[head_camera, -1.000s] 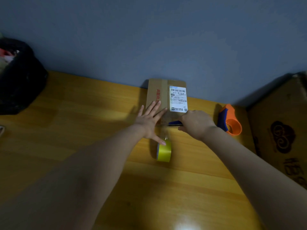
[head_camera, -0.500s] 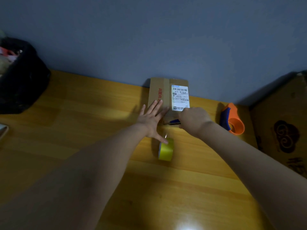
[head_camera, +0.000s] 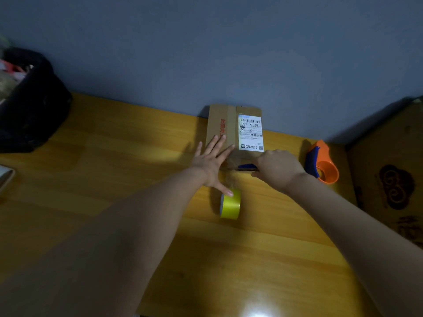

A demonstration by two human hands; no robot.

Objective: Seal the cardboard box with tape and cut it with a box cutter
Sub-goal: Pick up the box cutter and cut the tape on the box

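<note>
A small cardboard box (head_camera: 226,124) with a white shipping label lies flat against the wall on the wooden table (head_camera: 114,170). My left hand (head_camera: 211,164) presses flat with spread fingers on the box's near left corner, its thumb touching the yellow tape roll (head_camera: 230,203) standing on edge just in front. A clear strip of tape runs from the roll up to the box. My right hand (head_camera: 278,169) is closed around a blue box cutter (head_camera: 247,167), whose tip lies at the box's near edge over the tape.
An orange and blue tape dispenser (head_camera: 321,162) lies to the right of my right hand. A large cardboard box (head_camera: 389,179) stands at the right edge. A black bag (head_camera: 29,106) sits at the far left. The blue wall runs behind the table.
My right hand with the cutter has shifted a little toward the left along the box's near edge. My left hand stays pressed on the box.
</note>
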